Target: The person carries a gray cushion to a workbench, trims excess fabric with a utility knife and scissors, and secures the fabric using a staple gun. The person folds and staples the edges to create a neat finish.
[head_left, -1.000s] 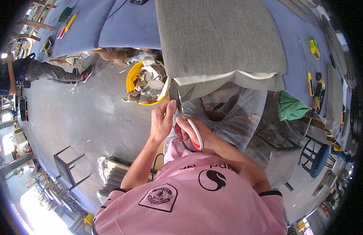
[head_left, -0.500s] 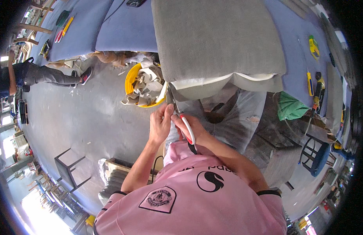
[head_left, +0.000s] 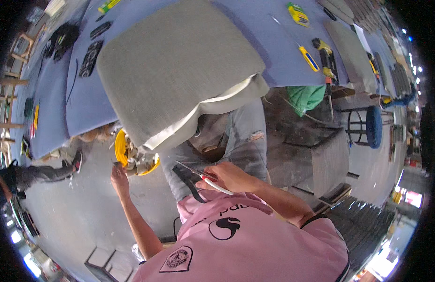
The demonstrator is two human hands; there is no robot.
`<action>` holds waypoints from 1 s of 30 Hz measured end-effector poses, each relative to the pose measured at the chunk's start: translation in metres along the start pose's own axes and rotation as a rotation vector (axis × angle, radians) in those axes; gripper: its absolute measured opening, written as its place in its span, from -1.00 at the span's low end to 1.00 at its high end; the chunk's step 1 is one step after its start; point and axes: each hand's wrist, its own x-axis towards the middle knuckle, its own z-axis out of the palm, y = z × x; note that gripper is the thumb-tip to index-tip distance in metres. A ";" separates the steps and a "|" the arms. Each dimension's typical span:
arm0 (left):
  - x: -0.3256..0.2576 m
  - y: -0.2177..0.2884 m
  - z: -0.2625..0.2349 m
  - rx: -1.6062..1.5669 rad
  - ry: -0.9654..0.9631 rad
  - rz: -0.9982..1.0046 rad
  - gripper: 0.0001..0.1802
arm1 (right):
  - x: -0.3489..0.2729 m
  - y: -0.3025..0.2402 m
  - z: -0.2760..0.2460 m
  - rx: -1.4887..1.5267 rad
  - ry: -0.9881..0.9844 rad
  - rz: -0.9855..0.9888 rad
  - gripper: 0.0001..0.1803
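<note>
My left hand is closed beside the yellow bucket, pinching a small grey fabric scrap. The bucket holds a heap of pale and grey scraps. In my right hand, over my lap, are scissors with red and white handles, their blades angled toward the far left. A dark strip lies on my thigh by the blades. In front of me, the grey upholstered cushion rests on the table, its near edge showing a loose fabric flap with white lining.
Blue-covered table spans the far side, with a yellow-handled screwdriver, a power tool, a tape measure and a black remote-like object. Green cloth hangs at its edge. A stool stands right; another person is left.
My left hand has moved away from the scissors to the bucket's side, carrying a scrap. The scissors have come away from the cushion's edge toward my lap. My view has turned.
</note>
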 end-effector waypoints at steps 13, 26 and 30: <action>-0.020 0.208 0.067 -1.069 -0.328 0.000 0.03 | -0.051 0.040 -0.053 0.815 0.539 0.084 -0.55; -0.080 0.401 0.028 -0.319 -0.548 0.471 -0.42 | -0.020 0.084 0.019 1.440 0.412 -0.039 -0.27; -0.091 0.487 0.093 0.083 -0.419 0.714 -0.50 | 0.003 0.047 0.019 1.412 0.376 0.087 -0.22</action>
